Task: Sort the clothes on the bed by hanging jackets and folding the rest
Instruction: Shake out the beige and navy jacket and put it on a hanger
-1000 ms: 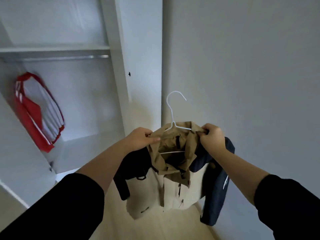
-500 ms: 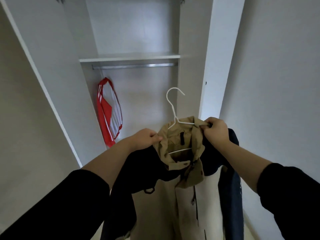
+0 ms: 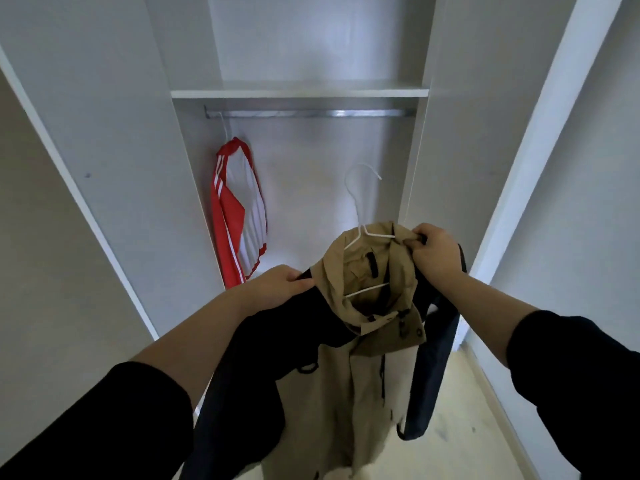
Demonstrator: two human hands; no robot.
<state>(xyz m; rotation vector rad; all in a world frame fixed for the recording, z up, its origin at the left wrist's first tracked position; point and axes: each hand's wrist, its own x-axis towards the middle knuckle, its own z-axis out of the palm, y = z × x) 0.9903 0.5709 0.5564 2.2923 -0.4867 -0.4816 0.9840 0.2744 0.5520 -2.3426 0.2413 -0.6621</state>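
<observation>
Tan cloth is bunched under the right fingers (image 3: 420, 237), which curl round the collar edge of the jacket (image 3: 332, 393) at its right shoulder. The left fingers (image 3: 294, 277) pinch the dark fabric at the other shoulder. With the left hand (image 3: 277, 289) and right hand (image 3: 434, 258) gripping a shoulder each, the garment probably stays spread and seated on the white wire hanger (image 3: 354, 206). That leaves the hook standing free above the collar, ready for hanging.

The jacket is held in mid-air in front of the open wardrobe (image 3: 121, 133), its tan front and dark sleeves dropping toward the pale floor (image 3: 460, 427). The hook is well below the metal rail (image 3: 311, 113), which runs under the shelf (image 3: 298, 93) at the far end. A red-and-white jacket (image 3: 235, 216) already hangs at the rail's left end, leaving the bare right stretch as the likely target. The hook would have to be raised and carried farther in to reach it.

A second ago the view faced a blank wall, with the wardrobe off to the left and the jacket's hem and sleeves swung up. Half a second ago the wardrobe had come partly round. Now the rail lies straight ahead, the jacket hangs plumb, and both grips are unchanged.
</observation>
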